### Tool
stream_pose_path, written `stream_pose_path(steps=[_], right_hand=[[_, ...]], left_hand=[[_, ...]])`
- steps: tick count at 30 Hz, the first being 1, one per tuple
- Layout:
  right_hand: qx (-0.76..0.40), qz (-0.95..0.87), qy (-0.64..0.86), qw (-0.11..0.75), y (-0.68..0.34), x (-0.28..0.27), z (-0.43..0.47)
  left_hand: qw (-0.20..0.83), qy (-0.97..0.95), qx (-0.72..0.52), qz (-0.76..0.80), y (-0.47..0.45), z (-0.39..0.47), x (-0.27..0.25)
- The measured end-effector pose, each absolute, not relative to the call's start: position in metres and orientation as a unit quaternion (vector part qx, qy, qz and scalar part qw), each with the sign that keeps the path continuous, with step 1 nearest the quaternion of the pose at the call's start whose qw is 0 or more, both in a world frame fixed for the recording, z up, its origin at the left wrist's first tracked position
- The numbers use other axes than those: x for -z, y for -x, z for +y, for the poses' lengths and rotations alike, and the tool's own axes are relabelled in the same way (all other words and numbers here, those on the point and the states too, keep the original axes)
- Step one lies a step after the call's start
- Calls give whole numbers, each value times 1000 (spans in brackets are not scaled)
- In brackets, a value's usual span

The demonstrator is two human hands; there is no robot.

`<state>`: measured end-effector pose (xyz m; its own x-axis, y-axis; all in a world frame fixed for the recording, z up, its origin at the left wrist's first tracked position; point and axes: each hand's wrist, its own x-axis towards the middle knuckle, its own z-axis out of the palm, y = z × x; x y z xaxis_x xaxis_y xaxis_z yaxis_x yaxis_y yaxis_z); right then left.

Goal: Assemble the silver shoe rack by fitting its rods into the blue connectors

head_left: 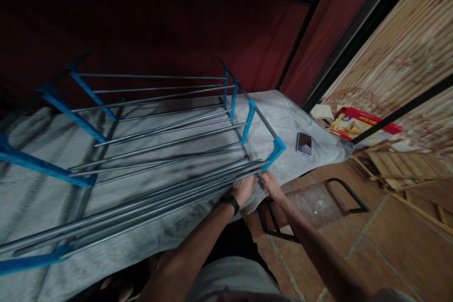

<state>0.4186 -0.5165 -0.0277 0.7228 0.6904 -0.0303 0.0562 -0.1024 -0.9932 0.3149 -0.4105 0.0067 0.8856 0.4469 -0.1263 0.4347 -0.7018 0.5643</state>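
A rack of grey metal rods and blue plastic brackets (249, 120) lies on a cloth-covered table. At its near right corner, my left hand (245, 188), with a black band on the wrist, is closed around the end of a metal rod (208, 189). My right hand (269, 184) is beside it, its fingers pinched at the foot of the corner blue bracket (273, 153). A small blue piece shows between the two hands, and the fingertips are partly hidden. Several loose rods (141, 210) lie along the near side of the rack.
A phone (304, 144) lies on the grey cloth (279, 113) to the right. Below the table edge stands a black-framed stool or chair (311, 205). Farther right are a red and yellow box (361, 127) and folded wooden furniture (406, 170) on the tiled floor.
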Motion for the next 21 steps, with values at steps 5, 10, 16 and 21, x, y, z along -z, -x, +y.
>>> stream_pose_path(steps=[5, 10, 16, 21], right_hand=[[-255, -260, 689, 627, -418, 16, -514], [-263, -254, 681, 635, -418, 14, -514], [-267, -244, 672, 646, -415, 19, -513], [-291, -237, 670, 641, -407, 24, -514]], left_hand=[[307, -924, -42, 223, -313, -409, -10], [313, -923, -53, 218, -313, -409, -8], [336, -915, -55, 219, -309, -410, -6], [360, -905, -62, 217, -304, -407, -6]])
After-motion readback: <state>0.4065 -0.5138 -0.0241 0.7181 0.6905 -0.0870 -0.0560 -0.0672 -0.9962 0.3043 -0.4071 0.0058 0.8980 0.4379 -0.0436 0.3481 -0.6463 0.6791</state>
